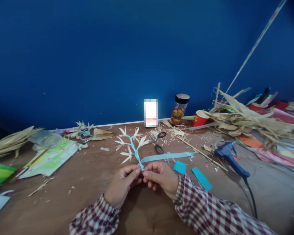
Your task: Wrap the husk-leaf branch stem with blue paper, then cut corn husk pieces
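Both hands meet at the lower end of a handmade branch (134, 148), its stem wrapped in light blue paper and its twigs tipped with pale pointed husk leaves. My left hand (123, 182) pinches the stem between thumb and fingers. Close beside it, my right hand (161, 176) is closed on the stem's bottom and on the near end of a light blue paper strip (169, 156). That strip stretches away to the right over the table. Two brighter blue paper pieces, one squarish (179, 167) and one long (202, 179), lie right of my right hand.
Black-handled scissors (158, 143) lie behind the branch among husk scraps. A blue glue gun (231, 158) with its cord rests at right, near a thin stick (203, 153). Farther back stand a lidded jar (180, 109), a red cup (201, 118) and piled dry husks (254, 120).
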The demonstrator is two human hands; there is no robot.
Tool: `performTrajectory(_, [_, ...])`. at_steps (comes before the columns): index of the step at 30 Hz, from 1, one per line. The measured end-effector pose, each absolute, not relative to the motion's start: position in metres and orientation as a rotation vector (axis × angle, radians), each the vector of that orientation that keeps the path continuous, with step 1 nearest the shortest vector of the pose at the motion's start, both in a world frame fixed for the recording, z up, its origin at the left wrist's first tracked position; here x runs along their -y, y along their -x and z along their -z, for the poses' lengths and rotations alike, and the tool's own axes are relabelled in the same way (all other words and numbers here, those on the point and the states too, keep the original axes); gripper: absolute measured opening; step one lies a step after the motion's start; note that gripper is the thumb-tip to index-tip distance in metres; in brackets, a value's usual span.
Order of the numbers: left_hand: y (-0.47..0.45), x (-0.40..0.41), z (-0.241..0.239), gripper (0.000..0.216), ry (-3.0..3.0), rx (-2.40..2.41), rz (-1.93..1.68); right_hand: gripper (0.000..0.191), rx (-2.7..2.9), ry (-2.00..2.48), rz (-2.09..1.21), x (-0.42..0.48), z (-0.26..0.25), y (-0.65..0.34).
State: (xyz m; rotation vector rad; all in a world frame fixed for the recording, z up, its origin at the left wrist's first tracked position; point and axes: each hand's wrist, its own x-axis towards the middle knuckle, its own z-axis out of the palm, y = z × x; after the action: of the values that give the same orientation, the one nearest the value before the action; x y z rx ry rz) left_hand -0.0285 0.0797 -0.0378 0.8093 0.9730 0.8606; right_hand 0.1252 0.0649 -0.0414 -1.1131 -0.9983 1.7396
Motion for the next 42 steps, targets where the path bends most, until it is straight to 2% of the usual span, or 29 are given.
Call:
performTrajectory(11, [0.03, -0.081, 0.037, 0.026, -0.659, -1.019, -0.897, 0.031, 1.198, 1.194, -1.702, -0.061, 0.044, -0.123])
performTrajectory(20, [0.027, -0.078, 0.032, 0.025, -0.721, -1.008, -0.952, 0.032, 0.935, 1.04, -1.986, -0.065, 0.038, -0.13])
performTrajectory(27, [0.025, -0.076, 0.037, 0.023, -0.706, -0.913, -0.941, 0.029, 0.907, 0.981, -2.029, -0.066, 0.041, -0.131])
performTrajectory(37, [0.025, -0.076, 0.044, 0.019, -0.909, -1.012, -0.989, 0.027, 1.037, 1.116, -1.932, -0.065, 0.037, -0.129])
performTrajectory(42, [0.024, -0.072, 0.051, 0.019, -1.16, -1.169, -0.995, 0.015, 1.19, 1.38, -1.666, -0.061, 0.04, -0.12])
